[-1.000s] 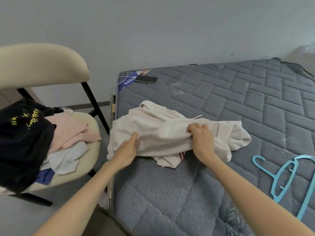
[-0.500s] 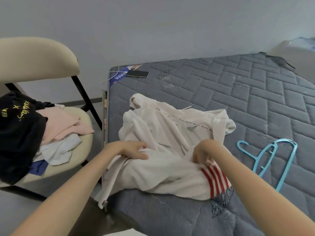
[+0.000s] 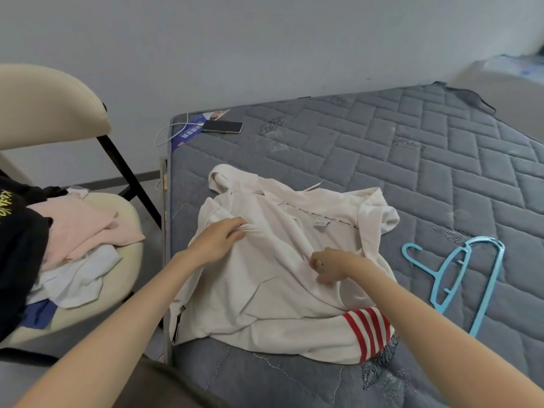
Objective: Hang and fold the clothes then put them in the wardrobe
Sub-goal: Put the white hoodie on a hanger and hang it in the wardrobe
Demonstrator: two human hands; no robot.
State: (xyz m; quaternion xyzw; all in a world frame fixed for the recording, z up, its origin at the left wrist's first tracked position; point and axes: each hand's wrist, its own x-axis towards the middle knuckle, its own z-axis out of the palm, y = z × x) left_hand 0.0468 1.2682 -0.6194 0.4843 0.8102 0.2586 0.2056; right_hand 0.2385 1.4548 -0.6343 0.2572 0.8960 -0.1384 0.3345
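A cream-white hooded top (image 3: 273, 290) with a red-striped cuff lies spread and rumpled on the grey quilted mattress (image 3: 397, 160), near its left front corner. My left hand (image 3: 219, 241) grips a bunched fold of the top on its left side. My right hand (image 3: 331, 267) pinches the fabric near the middle, fingers curled. Blue plastic hangers (image 3: 459, 278) lie on the mattress to the right of the top, apart from it.
A beige chair (image 3: 44, 104) stands left of the bed, its seat piled with pink, white, blue and black clothes (image 3: 73, 240). A phone (image 3: 222, 126) with a white cable lies at the mattress's far left corner. The wall runs behind the bed.
The top has been pulled open and spread toward me, showing its inside label and red-striped cuff. Both hands moved from pressing the bundle to gripping folds of fabric.
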